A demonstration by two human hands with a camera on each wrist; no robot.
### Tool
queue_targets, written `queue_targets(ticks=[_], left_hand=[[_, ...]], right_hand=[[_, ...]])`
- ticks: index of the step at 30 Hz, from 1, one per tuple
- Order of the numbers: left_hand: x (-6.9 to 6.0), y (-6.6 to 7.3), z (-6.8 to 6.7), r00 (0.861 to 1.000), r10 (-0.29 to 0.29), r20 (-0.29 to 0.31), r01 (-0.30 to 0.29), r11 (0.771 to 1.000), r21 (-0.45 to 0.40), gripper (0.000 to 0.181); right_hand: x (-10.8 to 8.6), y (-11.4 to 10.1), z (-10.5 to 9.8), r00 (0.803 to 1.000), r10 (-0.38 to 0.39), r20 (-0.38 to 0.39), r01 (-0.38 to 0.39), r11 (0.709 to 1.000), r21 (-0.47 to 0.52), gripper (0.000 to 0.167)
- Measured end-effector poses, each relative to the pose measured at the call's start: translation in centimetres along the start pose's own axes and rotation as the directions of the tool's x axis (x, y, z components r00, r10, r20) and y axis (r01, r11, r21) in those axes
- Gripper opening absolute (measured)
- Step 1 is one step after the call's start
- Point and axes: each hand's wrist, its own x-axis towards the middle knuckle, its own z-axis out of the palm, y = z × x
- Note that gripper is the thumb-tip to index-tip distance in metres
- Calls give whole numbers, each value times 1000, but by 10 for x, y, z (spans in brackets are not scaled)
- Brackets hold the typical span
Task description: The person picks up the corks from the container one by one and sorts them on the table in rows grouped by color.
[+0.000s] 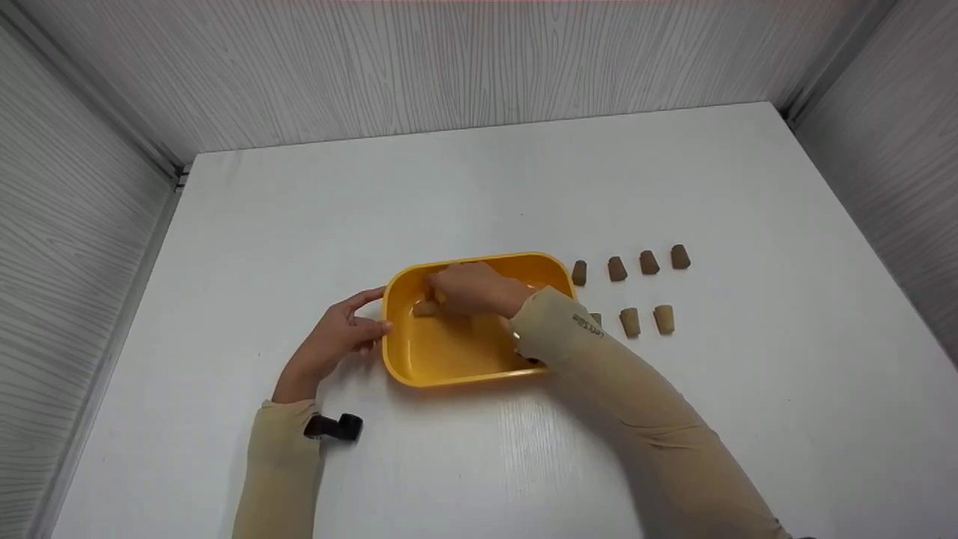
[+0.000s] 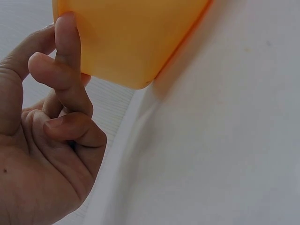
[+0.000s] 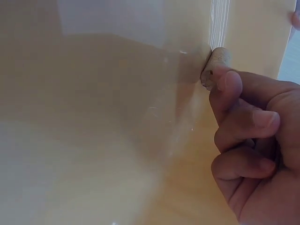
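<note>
A yellow plastic tub (image 1: 449,352) stands on the white table. My left hand (image 1: 337,337) grips its left wall, with the thumb at the rim and the index finger farther back; the left wrist view shows the tub's corner (image 2: 126,65) beyond the curled fingers. Inside the tub, my right hand (image 1: 471,288) reaches down near the far left corner. At its fingertips is a tapered cork stopper (image 3: 219,61), pinched at one end. From the head, this cork stopper (image 1: 425,308) appears low against the tub floor, partly covered by the fingers.
Right of the tub, brown cork stoppers (image 1: 649,262) form a back row. Paler ones (image 1: 664,320) make a front row, one partly hidden by the right sleeve (image 1: 614,367). A black wrist camera (image 1: 337,427) sits at the left cuff. Grained panels (image 1: 449,67) border the table.
</note>
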Motion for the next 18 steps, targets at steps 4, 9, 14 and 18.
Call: queue_targets(ticks=[4, 9, 14, 18], left_hand=[[0, 0, 0, 1000, -11, -8, 12, 1000, 18, 63], [0, 0, 1, 1000, -11, 0, 11, 1000, 23, 65], [-1, 0, 0, 1000, -6, 6, 6, 1000, 9, 67], [-1, -1, 0, 1000, -1, 8, 1, 1000, 4, 67]], right_hand=[[-3, -3, -1, 997, 32, 77, -33, 999, 13, 32], [-6, -4, -2, 993, 25, 112, -29, 999, 38, 30], [-5, -4, -1, 993, -41, 113, 36, 998, 48, 33], [-4, -3, -1, 993, -59, 104, 56, 998, 28, 30]])
